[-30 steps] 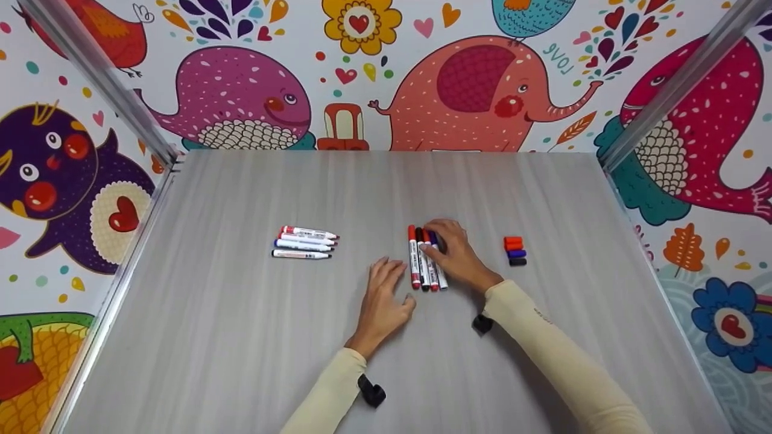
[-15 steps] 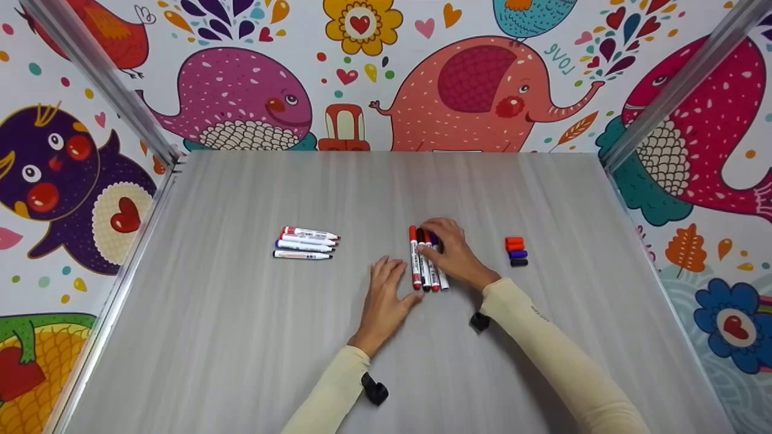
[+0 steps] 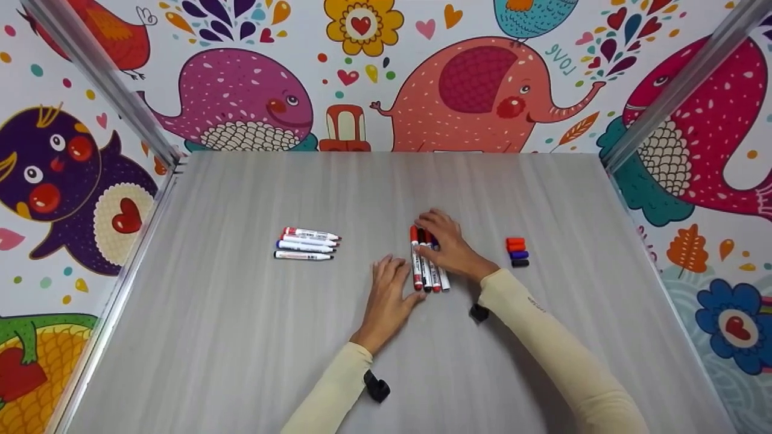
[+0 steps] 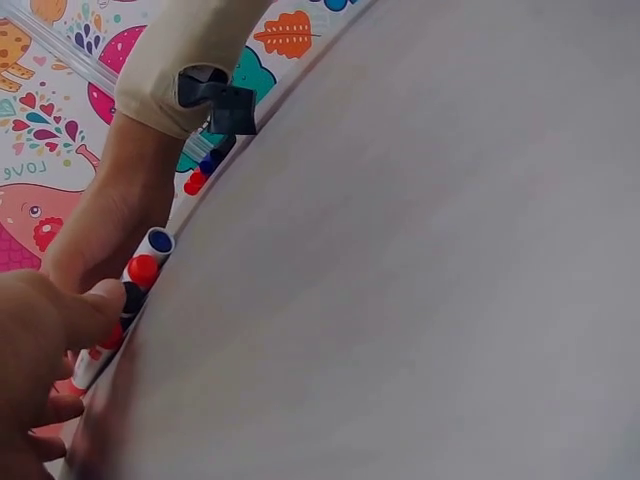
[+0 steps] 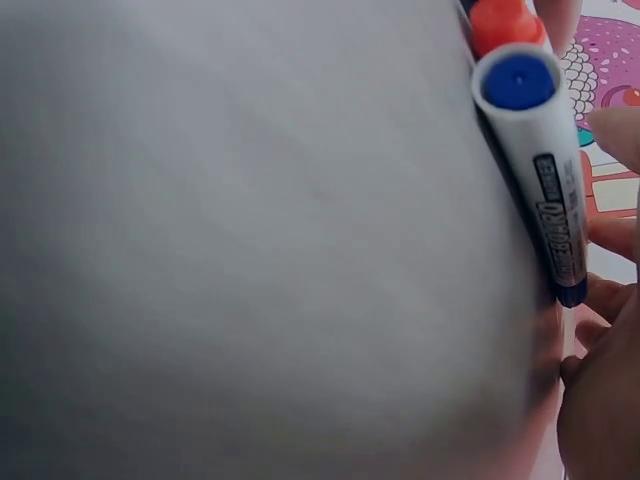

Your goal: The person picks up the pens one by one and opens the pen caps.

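Note:
Several whiteboard markers lie side by side in a row, red, black, red and blue; the red marker (image 3: pixel 416 265) is leftmost. My right hand (image 3: pixel 449 244) reaches over their far ends from the right, thumb across the row, fingers bent past the caps. In the right wrist view the blue marker (image 5: pixel 550 190) shows its round blue end, with fingers spread behind it. My left hand (image 3: pixel 386 301) rests to the left, fingers loosely bent, thumb tip right at the near end of the row. The left wrist view shows that thumb (image 4: pixel 95 310) against the marker ends.
A stack of uncapped markers (image 3: pixel 304 246) lies to the left, tips pointing right. Loose caps (image 3: pixel 517 253) in red, blue and black sit in a column to the right. Printed wall panels (image 3: pixel 350 78) and metal posts (image 3: pixel 675 78) bound the grey table (image 3: pixel 241 337).
My left thumb has moved right to the near ends of the markers. My right hand's fingers have shifted slightly away, past the far ends of the row.

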